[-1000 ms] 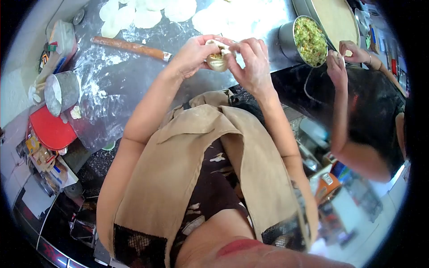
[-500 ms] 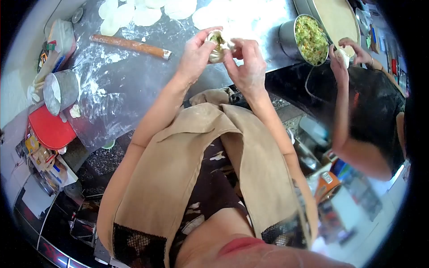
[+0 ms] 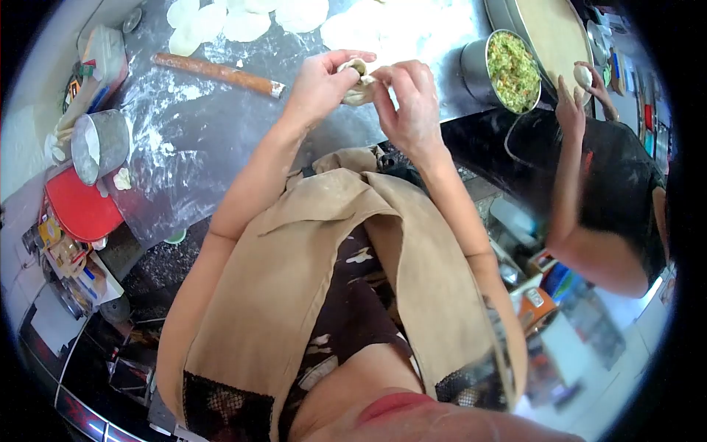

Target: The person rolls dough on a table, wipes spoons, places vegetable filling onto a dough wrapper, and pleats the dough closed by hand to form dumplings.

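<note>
A white dough bun hangs between my two hands above the table's front edge, its top partly gathered, with greenish filling showing in a small opening. My left hand cups its left side, the thumb near the opening. The fingers of my right hand pinch the dough's right edge. To the left of my hands a wooden rolling pin lies on the floury metal table. Flat dough rounds lie at the back. A metal pot of chopped green filling stands on the right.
At the right, a co-worker in black holds a white dough piece beside a large round tray. A metal container, a small dough scrap, a red lid-like object and a plastic box are at the left.
The bun has turned in my hands and its opening looks smaller than half a second ago. The co-worker's hands have moved apart, with the dough piece lifted in the far one.
</note>
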A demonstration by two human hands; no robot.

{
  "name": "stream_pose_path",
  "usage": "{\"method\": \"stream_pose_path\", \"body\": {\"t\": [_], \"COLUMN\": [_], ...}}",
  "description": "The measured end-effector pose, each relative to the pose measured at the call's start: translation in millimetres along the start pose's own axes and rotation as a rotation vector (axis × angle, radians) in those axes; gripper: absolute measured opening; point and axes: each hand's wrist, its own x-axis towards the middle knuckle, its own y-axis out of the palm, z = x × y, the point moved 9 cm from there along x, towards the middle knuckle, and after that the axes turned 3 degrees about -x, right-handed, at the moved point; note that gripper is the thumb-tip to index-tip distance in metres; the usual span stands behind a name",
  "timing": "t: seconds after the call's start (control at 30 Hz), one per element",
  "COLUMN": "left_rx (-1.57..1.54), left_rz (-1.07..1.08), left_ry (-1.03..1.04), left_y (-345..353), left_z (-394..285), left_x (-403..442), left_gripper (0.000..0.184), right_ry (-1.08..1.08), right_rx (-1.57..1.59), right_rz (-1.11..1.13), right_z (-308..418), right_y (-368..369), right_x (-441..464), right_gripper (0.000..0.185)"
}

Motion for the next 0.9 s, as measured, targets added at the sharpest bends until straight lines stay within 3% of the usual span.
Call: {"method": "stream_pose_path", "body": {"t": [0.13, 0.23, 0.33, 0.53, 0.63, 0.7, 0.73, 0.83, 0.9], "left_rx": [0.037, -0.123, 0.028, 0.22, 0.299, -0.132, -0.126, -0.884, -0.824], "left_rz": [0.09, 0.083, 0.109, 0.154, 0.345, 0.376, 0.381, 0.159, 0.085], "left_ry": [-0.092, -0.178, -0.085, -0.073, -0.144, -0.201, -0.195, -0.235, -0.212], "left_y": [5.0, 4.5, 4.4, 2.3, 9.2, 9.0, 11.4, 24.7, 22.1], "left_z": [-9.0, -4.1, -5.6, -12.6, -15.5, -18.5, -7.2, 26.5, 32.4], "left_x": [-0.7, -1.0, 1.0, 1.2, -3.4, -10.0, -9.7, -14.5, -11.1], "left_gripper": [0.031, 0.03, 0.033, 0.032, 0.036, 0.041, 0.041, 0.057, 0.054], "right_ry": [-0.011, 0.006, 0.049, 0.019, -0.019, 0.243, 0.24, 0.454, 0.407], "right_rx": [-0.097, -0.038, -0.073, -0.067, -0.088, 0.272, 0.269, 0.506, 0.445], "right_rz": [0.068, 0.057, 0.004, 0.161, 0.132, 0.151, 0.142, 0.045, 0.042], "right_z": [-2.9, -3.1, -1.9, -1.3, 3.3, -14.7, -15.0, -25.4, -19.9], "right_y": [3.1, 2.3, -1.9, 6.0, -0.1, 1.1, 2.3, 13.7, 14.5], "right_x": [5.8, 3.7, 10.4, 4.2, 8.3, 3.8, 4.2, -11.4, -12.0], "right_gripper": [0.017, 0.018, 0.017, 0.018, 0.015, 0.014, 0.014, 0.01, 0.01]}}
